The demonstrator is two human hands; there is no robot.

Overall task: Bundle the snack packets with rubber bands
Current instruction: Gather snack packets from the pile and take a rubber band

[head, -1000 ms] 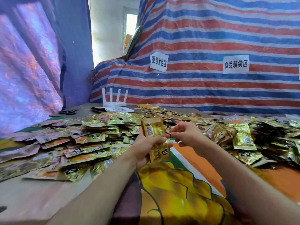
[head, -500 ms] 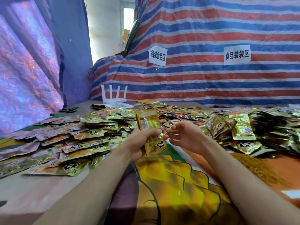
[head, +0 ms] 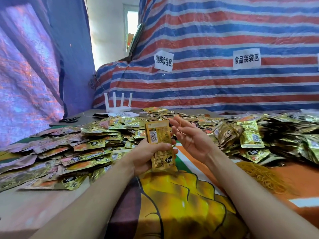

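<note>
snack packets [head: 158, 133] stack sits in left hand [head: 148, 157], held up above bench [head: 43, 209], in front of loose packets heap [head: 86, 152]. left grip: fingers curled round stack middle. right hand [head: 193, 142] grip wide, fingers spread, thin rubber band [head: 180, 131] looped over them, just beside stack top.

could go wrong: band slips off fingers, pings away. band catches only some packets. stack fans out if left grip goes loose.

stack long axis near upright, barcode end up, leaning bit left, other end down toward person.

Our left hand [head: 148, 157] curls round a packet stack [head: 159, 133], near centre; our right hand [head: 193, 140] just right, palm open, fingers spread upward.
</note>
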